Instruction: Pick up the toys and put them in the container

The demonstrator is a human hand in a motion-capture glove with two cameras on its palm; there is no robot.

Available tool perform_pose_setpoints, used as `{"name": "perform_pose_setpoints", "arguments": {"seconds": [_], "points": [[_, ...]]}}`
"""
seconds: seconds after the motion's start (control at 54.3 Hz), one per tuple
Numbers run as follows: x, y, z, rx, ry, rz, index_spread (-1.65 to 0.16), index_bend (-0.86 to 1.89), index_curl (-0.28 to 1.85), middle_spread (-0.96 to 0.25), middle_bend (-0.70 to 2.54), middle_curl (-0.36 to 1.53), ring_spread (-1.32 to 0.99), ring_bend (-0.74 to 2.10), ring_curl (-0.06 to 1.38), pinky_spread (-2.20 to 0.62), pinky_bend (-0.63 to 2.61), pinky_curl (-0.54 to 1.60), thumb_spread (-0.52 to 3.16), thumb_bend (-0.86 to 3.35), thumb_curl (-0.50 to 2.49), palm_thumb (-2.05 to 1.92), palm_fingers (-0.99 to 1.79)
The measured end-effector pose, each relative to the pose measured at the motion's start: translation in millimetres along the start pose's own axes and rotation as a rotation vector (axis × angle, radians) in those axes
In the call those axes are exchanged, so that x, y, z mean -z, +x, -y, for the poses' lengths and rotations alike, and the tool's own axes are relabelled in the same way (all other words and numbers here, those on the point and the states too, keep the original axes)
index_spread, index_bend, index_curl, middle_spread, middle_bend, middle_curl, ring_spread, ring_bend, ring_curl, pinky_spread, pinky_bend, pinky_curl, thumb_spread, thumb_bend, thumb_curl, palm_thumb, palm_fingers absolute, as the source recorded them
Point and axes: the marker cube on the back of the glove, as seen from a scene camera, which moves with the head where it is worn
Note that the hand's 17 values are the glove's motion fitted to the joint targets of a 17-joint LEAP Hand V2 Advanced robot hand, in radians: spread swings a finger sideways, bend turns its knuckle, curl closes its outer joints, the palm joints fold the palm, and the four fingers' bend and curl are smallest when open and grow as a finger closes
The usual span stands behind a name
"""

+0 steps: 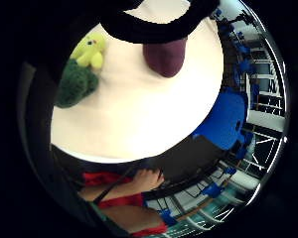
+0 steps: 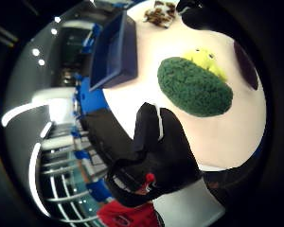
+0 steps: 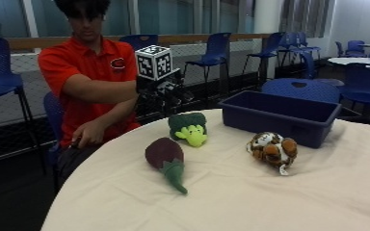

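Observation:
In the outside view, three plush toys lie on the white-clothed round table [image 3: 249, 202]: a green broccoli [image 3: 188, 127], a purple eggplant [image 3: 165, 159] in front of it, and a striped tiger [image 3: 271, 148] to the right. My gloved right hand [image 3: 164, 94] hangs in the air just above and behind the broccoli, fingers relaxed and holding nothing. The thumb side palm view has the broccoli [image 2: 195, 86] close below the palm, with gloved fingers [image 2: 156, 142] beside it, and the eggplant [image 2: 246, 66] beyond. The little finger side view catches the broccoli [image 1: 77, 84] on the cloth.
A dark blue container [image 3: 281, 115] stands on the table behind the tiger, and shows as the container [image 2: 116, 52] near the table's edge. The person's bare left hand [image 3: 88, 137] rests on their lap. Blue chairs [image 3: 300, 89] stand around the table.

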Motion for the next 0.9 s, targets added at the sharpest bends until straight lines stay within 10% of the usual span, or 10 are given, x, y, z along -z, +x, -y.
{"name": "perform_pose_setpoints", "arguments": {"seconds": [0.313, 0.902], "points": [[-6.3, 12.8, 1.5, 0.010, 0.004, 0.026, -0.32, 0.34, 0.20, -0.11, 0.20, 0.15, -0.03, 0.16, 0.02, 0.03, 0.57, 0.21, 1.19, 0.00, 0.12, 0.00, -0.01], [-64.1, -24.6, 57.1, 0.043, -0.015, 0.025, -0.36, 0.22, 0.31, -0.11, 0.14, 0.25, -0.02, 0.15, 0.08, 0.06, 0.71, 0.31, 1.20, -0.05, 0.21, -0.06, -0.09]]}}
